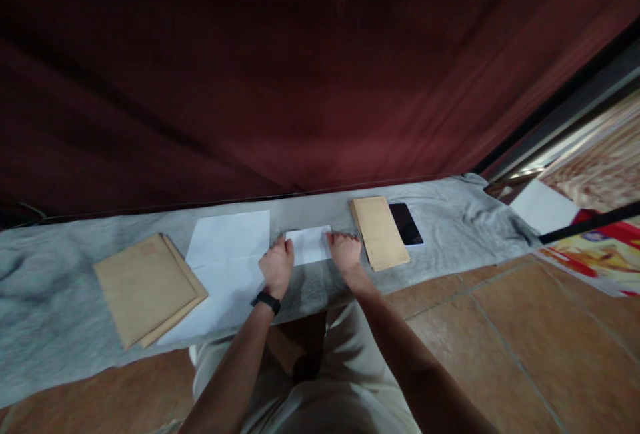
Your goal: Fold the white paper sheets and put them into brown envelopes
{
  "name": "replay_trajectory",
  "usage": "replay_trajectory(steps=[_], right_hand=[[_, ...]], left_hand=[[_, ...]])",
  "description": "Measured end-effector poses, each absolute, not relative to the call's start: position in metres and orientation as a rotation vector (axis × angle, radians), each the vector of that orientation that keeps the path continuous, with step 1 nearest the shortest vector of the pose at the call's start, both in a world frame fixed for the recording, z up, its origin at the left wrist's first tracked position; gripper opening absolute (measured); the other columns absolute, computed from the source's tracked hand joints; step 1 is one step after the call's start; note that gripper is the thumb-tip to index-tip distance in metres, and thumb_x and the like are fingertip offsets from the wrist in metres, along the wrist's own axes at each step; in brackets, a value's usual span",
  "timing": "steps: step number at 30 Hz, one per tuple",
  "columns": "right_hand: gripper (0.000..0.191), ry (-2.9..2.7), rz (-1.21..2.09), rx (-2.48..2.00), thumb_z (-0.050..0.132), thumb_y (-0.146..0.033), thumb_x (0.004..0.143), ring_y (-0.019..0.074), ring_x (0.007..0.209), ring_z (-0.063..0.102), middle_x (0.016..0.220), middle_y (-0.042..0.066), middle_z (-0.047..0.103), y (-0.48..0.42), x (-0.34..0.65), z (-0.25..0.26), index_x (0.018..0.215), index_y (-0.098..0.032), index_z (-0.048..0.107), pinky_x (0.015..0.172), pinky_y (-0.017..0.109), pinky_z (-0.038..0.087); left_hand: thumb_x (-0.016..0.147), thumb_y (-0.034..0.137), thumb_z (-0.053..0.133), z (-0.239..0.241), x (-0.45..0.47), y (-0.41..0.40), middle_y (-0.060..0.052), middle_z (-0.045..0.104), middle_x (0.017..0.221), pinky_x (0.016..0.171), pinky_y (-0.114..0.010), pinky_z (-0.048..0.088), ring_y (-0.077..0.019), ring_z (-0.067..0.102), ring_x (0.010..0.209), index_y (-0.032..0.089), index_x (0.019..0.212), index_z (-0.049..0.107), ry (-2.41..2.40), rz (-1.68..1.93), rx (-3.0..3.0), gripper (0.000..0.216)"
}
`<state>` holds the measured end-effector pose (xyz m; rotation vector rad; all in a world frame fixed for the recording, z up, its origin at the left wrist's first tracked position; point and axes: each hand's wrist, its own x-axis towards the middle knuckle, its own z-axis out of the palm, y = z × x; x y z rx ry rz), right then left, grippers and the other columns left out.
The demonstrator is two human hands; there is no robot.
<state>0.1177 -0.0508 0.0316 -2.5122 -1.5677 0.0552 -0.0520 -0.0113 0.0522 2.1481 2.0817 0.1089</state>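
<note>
A small folded white paper (310, 244) lies on a grey cloth (60, 327) spread over the floor. My left hand (277, 265), with a black band on its wrist, presses the paper's left edge with curled fingers. My right hand (345, 251) presses the right edge the same way. Both hands pinch or hold down the folded paper. A stack of white sheets (227, 247) lies just left of my left hand. A stack of brown envelopes (379, 232) lies just right of my right hand.
A second stack of brown envelopes (147, 289) sits further left. A dark phone (406, 224) lies beside the right envelopes. A dark red curtain (300, 74) hangs behind the cloth. Brown floor tiles (500, 347) and a loose white sheet (543, 207) are at right.
</note>
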Motion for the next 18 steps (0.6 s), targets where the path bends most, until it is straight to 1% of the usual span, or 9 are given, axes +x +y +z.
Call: replay_trajectory(steps=[6, 14, 18], right_hand=[[0.048, -1.575, 0.059, -2.516, 0.042, -0.042, 0.105, 0.0241, 0.081, 0.076, 0.084, 0.019, 0.077, -0.0508, 0.1186, 0.0304, 0.088, -0.013, 0.076, 0.086, 0.036, 0.051], [0.047, -1.563, 0.088, -2.529, 0.041, -0.043, 0.106, 0.0251, 0.082, 0.075, 0.085, 0.018, 0.077, -0.0509, 0.1176, 0.0317, 0.09, -0.013, 0.074, 0.086, 0.036, 0.049], [0.04, -1.531, 0.057, -2.52, 0.041, -0.041, 0.106, 0.0255, 0.09, 0.072, 0.094, 0.017, 0.076, -0.0577, 0.1149, 0.0349, 0.104, -0.013, 0.069, 0.089, 0.037, 0.047]], left_hand=[[0.104, 0.043, 0.03, 0.0529, -0.0508, -0.0119, -0.013, 0.076, 0.091, 0.071, -0.033, 0.049, -0.0274, 0.073, 0.085, 0.022, 0.127, 0.061, 2.084, 0.108, 2.141, 0.044], [0.104, 0.043, 0.032, 0.0531, -0.0491, -0.0125, -0.014, 0.076, 0.092, 0.071, -0.031, 0.047, -0.0261, 0.074, 0.087, 0.019, 0.126, 0.06, 2.082, 0.082, 2.148, 0.044], [0.104, 0.042, 0.033, 0.052, -0.0495, -0.0126, -0.014, 0.076, 0.091, 0.072, -0.03, 0.047, -0.0253, 0.074, 0.086, 0.018, 0.125, 0.061, 2.078, 0.079, 2.168, 0.043]])
